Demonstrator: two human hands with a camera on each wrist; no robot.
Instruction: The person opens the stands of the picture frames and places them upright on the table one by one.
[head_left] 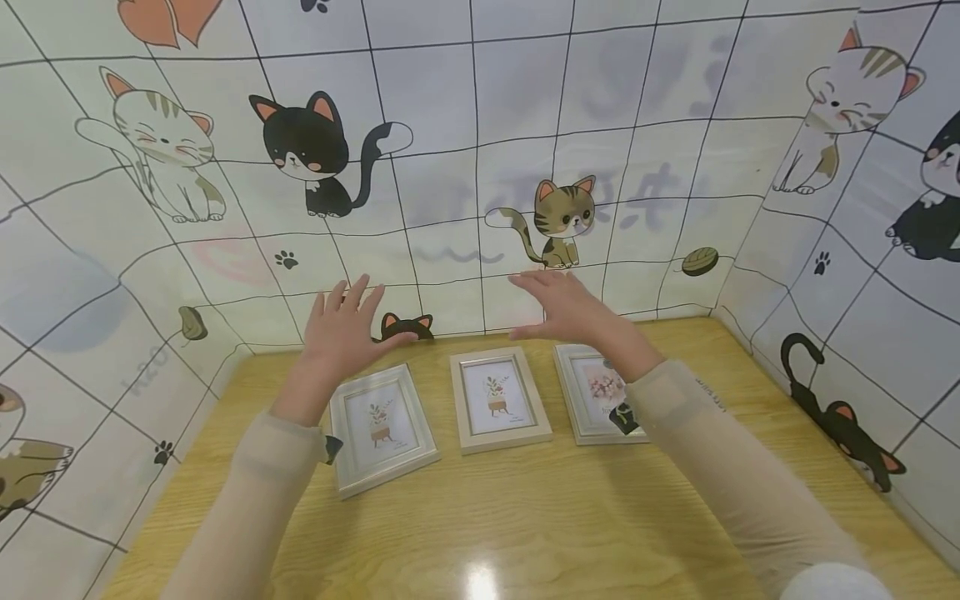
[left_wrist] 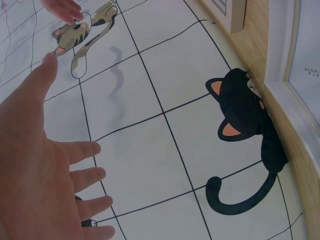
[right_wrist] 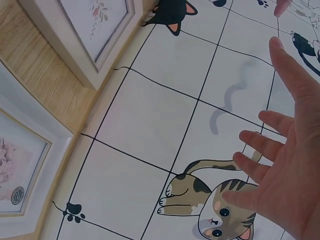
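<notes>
Both hands are raised above the back of a wooden table, palms apart and holding nothing. My left hand point(head_left: 341, 329) has its fingers spread, above the left picture frame point(head_left: 416, 454), a whitish one with a potted-plant print. My right hand point(head_left: 566, 308) stretches its fingers toward the left, higher than the right picture frame point(head_left: 566, 396), which shows pink flowers and is partly covered by the forearm. Between them lies a cream picture frame point(head_left: 465, 408) with a similar plant print. In the wrist views, the left palm point(left_wrist: 25, 170) and right palm point(right_wrist: 300, 175) show straight, separated fingers.
A wooden tabletop point(head_left: 480, 517) spans the front. White cloth walls point(head_left: 442, 192) with black grid lines and printed cats enclose the back and both sides. Light glares off the table near its front.
</notes>
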